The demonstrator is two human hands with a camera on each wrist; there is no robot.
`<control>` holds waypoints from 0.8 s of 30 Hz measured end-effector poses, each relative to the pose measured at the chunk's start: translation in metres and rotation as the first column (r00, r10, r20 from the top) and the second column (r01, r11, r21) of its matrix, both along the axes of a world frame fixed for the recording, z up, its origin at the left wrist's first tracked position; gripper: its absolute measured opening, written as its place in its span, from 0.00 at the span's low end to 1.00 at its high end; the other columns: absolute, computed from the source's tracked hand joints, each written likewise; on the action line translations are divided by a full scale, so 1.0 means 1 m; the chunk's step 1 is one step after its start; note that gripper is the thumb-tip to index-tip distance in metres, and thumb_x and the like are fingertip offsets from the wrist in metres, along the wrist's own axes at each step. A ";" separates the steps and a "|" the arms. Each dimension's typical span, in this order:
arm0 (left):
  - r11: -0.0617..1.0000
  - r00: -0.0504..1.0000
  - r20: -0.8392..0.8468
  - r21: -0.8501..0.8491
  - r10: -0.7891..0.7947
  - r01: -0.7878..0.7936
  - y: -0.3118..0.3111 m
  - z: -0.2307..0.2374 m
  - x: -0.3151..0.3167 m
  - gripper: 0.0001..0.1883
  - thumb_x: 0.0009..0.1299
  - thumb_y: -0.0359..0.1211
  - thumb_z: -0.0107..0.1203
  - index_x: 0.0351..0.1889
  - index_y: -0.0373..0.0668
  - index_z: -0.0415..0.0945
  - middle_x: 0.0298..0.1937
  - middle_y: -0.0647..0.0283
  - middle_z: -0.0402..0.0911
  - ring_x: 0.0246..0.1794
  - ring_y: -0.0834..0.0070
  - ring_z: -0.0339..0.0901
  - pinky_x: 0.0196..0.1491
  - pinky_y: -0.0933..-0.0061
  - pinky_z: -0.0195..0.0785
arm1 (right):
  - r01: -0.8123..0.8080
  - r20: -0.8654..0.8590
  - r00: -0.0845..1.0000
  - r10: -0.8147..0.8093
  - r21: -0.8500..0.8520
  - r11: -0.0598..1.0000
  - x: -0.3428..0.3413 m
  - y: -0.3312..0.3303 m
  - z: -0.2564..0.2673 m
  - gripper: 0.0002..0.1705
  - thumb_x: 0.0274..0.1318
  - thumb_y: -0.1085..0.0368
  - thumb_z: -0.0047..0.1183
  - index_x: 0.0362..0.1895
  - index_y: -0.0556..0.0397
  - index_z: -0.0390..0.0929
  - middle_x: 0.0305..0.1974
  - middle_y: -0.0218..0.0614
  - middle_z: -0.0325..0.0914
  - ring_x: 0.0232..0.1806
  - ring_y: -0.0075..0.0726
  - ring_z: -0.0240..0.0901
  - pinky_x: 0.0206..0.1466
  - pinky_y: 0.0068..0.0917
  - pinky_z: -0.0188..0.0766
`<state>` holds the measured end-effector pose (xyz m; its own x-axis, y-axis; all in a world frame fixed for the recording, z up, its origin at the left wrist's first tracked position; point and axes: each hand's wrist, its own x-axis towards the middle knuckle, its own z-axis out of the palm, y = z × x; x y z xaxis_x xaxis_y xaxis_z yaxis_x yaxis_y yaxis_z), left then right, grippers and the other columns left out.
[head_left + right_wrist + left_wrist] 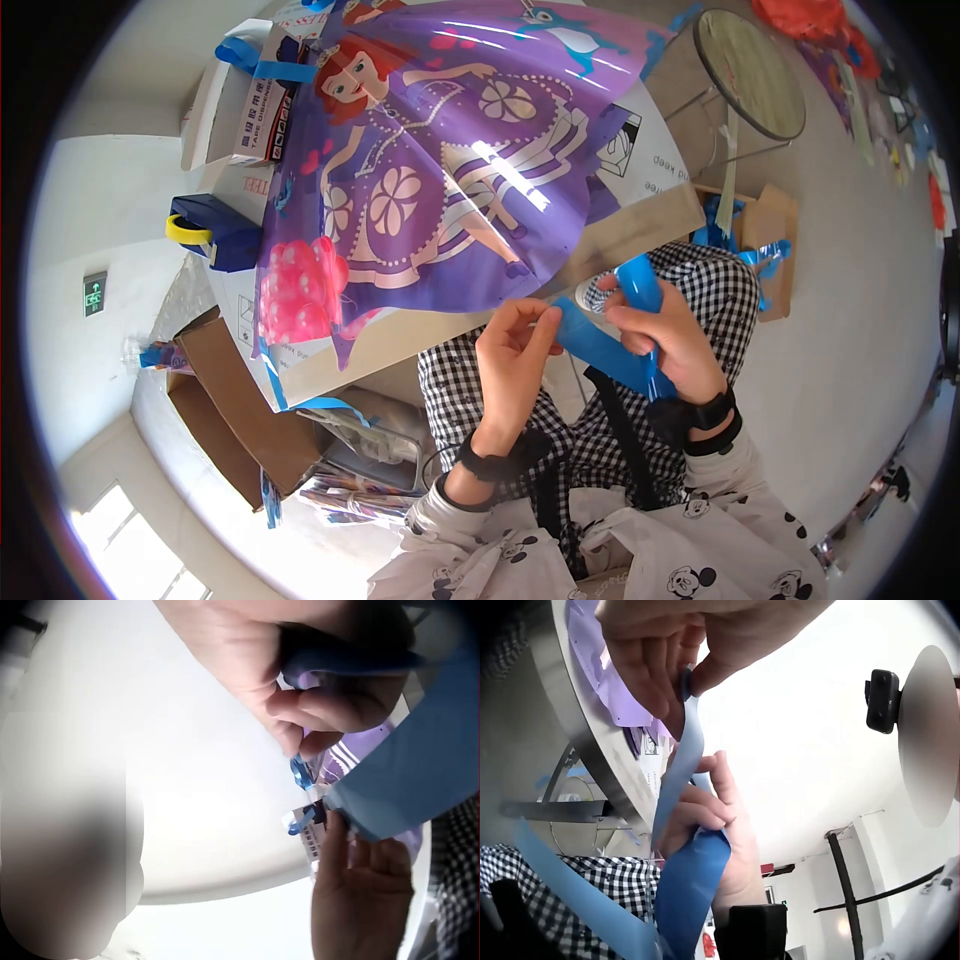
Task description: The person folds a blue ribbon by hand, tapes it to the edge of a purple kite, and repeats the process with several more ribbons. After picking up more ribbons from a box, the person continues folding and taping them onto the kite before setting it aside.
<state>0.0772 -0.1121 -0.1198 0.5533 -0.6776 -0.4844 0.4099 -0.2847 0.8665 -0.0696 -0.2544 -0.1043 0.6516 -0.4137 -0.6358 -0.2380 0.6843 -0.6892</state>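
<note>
Above the lap, my left hand [510, 360] pinches one end of a glossy blue plastic strip [608, 350] between thumb and fingertips. My right hand [676, 338], a little to the right, has its fingers curled round another part of the strip, and a loop stands up over the thumb. In the left wrist view the pinched blue strip [681, 765] runs down from the left fingertips past the right hand [724, 825]. A wide stretch of blue strip [412, 761] crosses the right wrist view close to the left fingers [337, 847].
A shiny purple foil sheet [420, 240] printed with a princess lies over the white table. At its left stand a tape dispenser [225, 232] with yellow tape and a white box [235, 110]. A round stool [750, 75], an open carton [778, 235] and a brown box [235, 400] surround the table.
</note>
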 end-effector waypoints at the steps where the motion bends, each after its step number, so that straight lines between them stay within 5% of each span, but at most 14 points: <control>1: 1.000 1.000 0.001 -0.009 0.008 -0.008 -0.002 0.000 0.000 0.07 0.74 0.29 0.59 0.43 0.35 0.77 0.34 0.65 0.83 0.31 0.83 0.80 0.35 0.82 0.74 | -0.096 -0.086 0.992 0.087 -0.107 0.990 0.008 0.003 0.004 0.24 0.54 0.61 0.66 0.53 0.59 0.77 0.41 0.35 0.81 0.33 0.26 0.78 0.36 0.23 0.73; 2: 1.000 1.000 0.002 -0.019 0.017 -0.017 -0.005 0.000 0.000 0.06 0.74 0.29 0.59 0.42 0.35 0.77 0.34 0.66 0.83 0.31 0.83 0.79 0.34 0.82 0.74 | -0.141 -0.138 0.985 0.107 -0.265 0.954 0.017 0.009 0.001 0.25 0.49 0.59 0.70 0.49 0.59 0.79 0.36 0.33 0.81 0.29 0.23 0.75 0.35 0.21 0.71; 5: 1.000 0.999 0.035 -0.004 0.022 -0.022 -0.013 -0.007 0.005 0.07 0.73 0.29 0.59 0.42 0.34 0.77 0.33 0.65 0.83 0.31 0.82 0.80 0.34 0.81 0.74 | -0.233 -0.162 0.969 0.184 -0.379 0.896 0.026 0.010 -0.016 0.20 0.51 0.60 0.69 0.43 0.59 0.81 0.31 0.32 0.81 0.30 0.23 0.75 0.36 0.22 0.71; 6: 1.000 0.998 0.051 0.010 0.020 -0.021 -0.015 -0.009 0.008 0.07 0.72 0.28 0.60 0.42 0.34 0.77 0.33 0.64 0.83 0.31 0.81 0.80 0.34 0.80 0.74 | -0.165 -0.203 0.975 0.095 -0.363 0.917 0.028 0.011 -0.016 0.16 0.52 0.62 0.69 0.39 0.60 0.82 0.28 0.31 0.80 0.30 0.23 0.75 0.37 0.23 0.72; 8: 0.993 0.943 0.325 0.111 -0.074 0.040 -0.020 -0.013 0.017 0.07 0.71 0.27 0.60 0.43 0.34 0.77 0.38 0.62 0.84 0.37 0.76 0.81 0.41 0.75 0.75 | -0.130 -0.206 0.978 0.042 -0.437 0.890 0.031 0.008 -0.031 0.15 0.53 0.63 0.67 0.39 0.60 0.80 0.28 0.32 0.80 0.30 0.24 0.76 0.37 0.23 0.73; 10: 0.983 0.787 0.595 0.171 -0.162 0.073 -0.023 -0.018 0.027 0.08 0.69 0.25 0.60 0.44 0.34 0.77 0.44 0.59 0.83 0.45 0.69 0.80 0.48 0.69 0.73 | -0.070 -0.190 0.981 -0.042 -0.549 0.833 0.034 0.008 -0.050 0.14 0.54 0.64 0.66 0.40 0.59 0.79 0.28 0.34 0.81 0.30 0.26 0.77 0.36 0.24 0.73; 12: 0.977 0.521 0.827 0.187 -0.211 0.100 -0.022 -0.026 0.036 0.11 0.66 0.23 0.60 0.46 0.34 0.77 0.52 0.55 0.81 0.53 0.60 0.78 0.56 0.62 0.70 | 0.014 -0.144 0.977 -0.155 -0.688 0.726 0.042 0.013 -0.064 0.13 0.55 0.66 0.65 0.41 0.59 0.77 0.28 0.36 0.81 0.29 0.28 0.78 0.34 0.24 0.73; 15: 0.959 0.451 0.853 0.181 -0.265 0.220 -0.017 -0.035 0.038 0.15 0.64 0.23 0.59 0.50 0.37 0.78 0.60 0.50 0.76 0.63 0.49 0.70 0.63 0.55 0.65 | -0.064 -0.217 0.960 -0.177 -0.784 0.617 0.050 0.017 -0.076 0.14 0.55 0.66 0.64 0.43 0.57 0.76 0.27 0.39 0.81 0.28 0.33 0.80 0.32 0.26 0.73; 21: 0.832 0.226 0.825 0.424 -0.518 0.359 -0.003 -0.040 0.027 0.26 0.65 0.29 0.62 0.63 0.47 0.75 0.73 0.50 0.64 0.75 0.50 0.58 0.72 0.48 0.56 | -0.097 -0.176 0.978 -0.114 -0.861 0.500 0.050 0.020 -0.083 0.09 0.55 0.67 0.63 0.39 0.55 0.79 0.28 0.37 0.80 0.26 0.40 0.79 0.29 0.30 0.71; 24: 0.817 0.225 0.809 0.446 -0.543 0.366 -0.002 -0.041 0.026 0.28 0.65 0.31 0.63 0.66 0.49 0.74 0.75 0.50 0.60 0.77 0.51 0.55 0.73 0.45 0.53 | -0.085 -0.144 0.982 -0.125 -0.916 0.391 0.051 0.022 -0.082 0.07 0.54 0.68 0.64 0.37 0.53 0.82 0.28 0.37 0.81 0.25 0.41 0.78 0.28 0.31 0.71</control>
